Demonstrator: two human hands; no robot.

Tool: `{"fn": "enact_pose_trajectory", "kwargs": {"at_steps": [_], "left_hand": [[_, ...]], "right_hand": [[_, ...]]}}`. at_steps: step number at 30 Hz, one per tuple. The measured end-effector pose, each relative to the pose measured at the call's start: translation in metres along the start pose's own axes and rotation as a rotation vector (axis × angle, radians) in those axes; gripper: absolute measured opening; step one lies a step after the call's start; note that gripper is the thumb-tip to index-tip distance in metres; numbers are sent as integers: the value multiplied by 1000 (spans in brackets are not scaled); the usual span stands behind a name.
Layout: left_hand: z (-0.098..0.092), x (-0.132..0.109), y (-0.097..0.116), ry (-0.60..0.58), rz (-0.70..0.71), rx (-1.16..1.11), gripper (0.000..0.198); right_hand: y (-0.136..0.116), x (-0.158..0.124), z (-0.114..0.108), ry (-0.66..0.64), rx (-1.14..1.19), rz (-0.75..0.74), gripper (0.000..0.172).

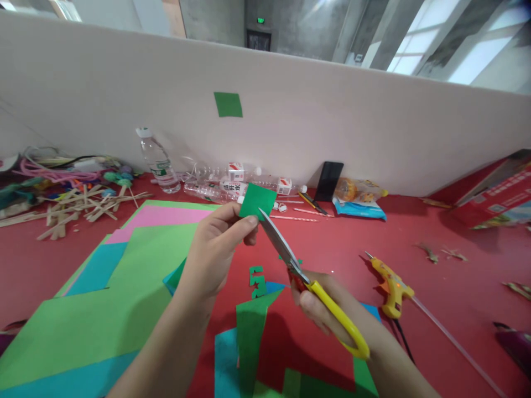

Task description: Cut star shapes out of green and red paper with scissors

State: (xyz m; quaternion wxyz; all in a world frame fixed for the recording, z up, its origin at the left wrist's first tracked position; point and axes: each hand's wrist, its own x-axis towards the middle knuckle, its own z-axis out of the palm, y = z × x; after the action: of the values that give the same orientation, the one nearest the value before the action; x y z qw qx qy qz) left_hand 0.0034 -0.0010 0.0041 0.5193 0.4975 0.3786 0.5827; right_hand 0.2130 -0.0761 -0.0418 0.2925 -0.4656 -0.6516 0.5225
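My left hand [215, 249] is raised over the red table and pinches a small dark green paper square [257, 202] between thumb and fingers. My right hand [327, 312] grips yellow-handled scissors [307, 282], whose blades point up and left, with the tips meeting the square's lower edge. Small green offcuts [257, 281] lie on the table below the scissors. A long strip of dark green paper [249, 337] lies under my forearms.
Sheets of green, pink and blue paper [124, 265] cover the left of the red table [435, 287]. A yellow glue gun [392, 284] lies right. Water bottles [160, 163], a phone [327, 179], snack packets, wooden sticks [78, 207] and a red box [493, 193] line the white partition.
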Motion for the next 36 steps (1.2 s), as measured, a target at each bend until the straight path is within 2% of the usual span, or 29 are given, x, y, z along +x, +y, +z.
{"fn": "enact_pose_trajectory", "kwargs": {"at_steps": [14,36], "left_hand": [[-7,0,5,-60,-4,70,11],[-7,0,5,-34,-1,110,10]], "right_hand": [[-3,0,1,9,28,21,66],[-3,2,-2,15,-88,9,70]]}}
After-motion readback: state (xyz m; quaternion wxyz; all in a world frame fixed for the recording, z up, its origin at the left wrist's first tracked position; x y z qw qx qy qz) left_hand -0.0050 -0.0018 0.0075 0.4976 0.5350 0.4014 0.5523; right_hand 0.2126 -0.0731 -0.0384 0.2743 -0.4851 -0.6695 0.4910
